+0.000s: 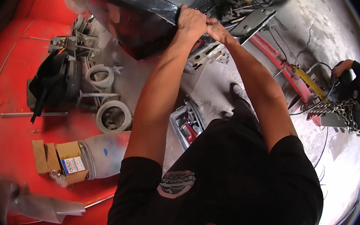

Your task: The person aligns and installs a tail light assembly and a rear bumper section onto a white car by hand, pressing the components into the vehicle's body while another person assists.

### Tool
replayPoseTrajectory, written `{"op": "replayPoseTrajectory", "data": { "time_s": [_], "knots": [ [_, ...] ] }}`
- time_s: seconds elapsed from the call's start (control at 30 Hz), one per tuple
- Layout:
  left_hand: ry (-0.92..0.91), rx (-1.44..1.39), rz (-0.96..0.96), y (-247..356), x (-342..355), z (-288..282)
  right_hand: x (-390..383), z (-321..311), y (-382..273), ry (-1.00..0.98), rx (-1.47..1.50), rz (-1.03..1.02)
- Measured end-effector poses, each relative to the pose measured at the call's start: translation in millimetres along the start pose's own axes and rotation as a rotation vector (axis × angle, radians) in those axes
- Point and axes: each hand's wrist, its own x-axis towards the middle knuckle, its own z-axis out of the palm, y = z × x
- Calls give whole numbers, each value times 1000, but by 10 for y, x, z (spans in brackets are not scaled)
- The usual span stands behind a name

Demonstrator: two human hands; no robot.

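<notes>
Floor (213,83): grey, toolbox (177,132) on it
Nearby: cardboard box (66,149), chain (348,112)
Left hand (192,21): clasping car (149,29) edge
Right hand (217,31): beside it; can't tell grip

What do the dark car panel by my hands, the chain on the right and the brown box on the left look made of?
Dark car panel: painted metal or plastic, can't tell which; glossy, with reddish reflections.
Chain: probably steel, greyish; its links catch the light.
Brown box: most likely cardboard, matt; tan faces and flaps.
</notes>
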Motion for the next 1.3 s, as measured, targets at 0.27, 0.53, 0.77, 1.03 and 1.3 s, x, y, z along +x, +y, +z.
{"op": "replayPoseTrajectory", "data": {
  "time_s": [0.27,0.53,0.77,1.03,1.3],
  "knots": [
    [28,-3,-8,-106,-25,9,13,-8,-158,36,11,25],
    [15,-75,87,-136,42,-49,-61,-26,-196,126,188,139],
    [516,-433,160,-584,-338,-443,-39,-54,-397,-36,165,377],
    [1025,-495,-350,-689,-1460,-139,-129,6,-432,172,162,325],
    [850,-1836,-1204,-837,-1964,1224,-52,-157,-622,-82,170,382]
  ]
}}
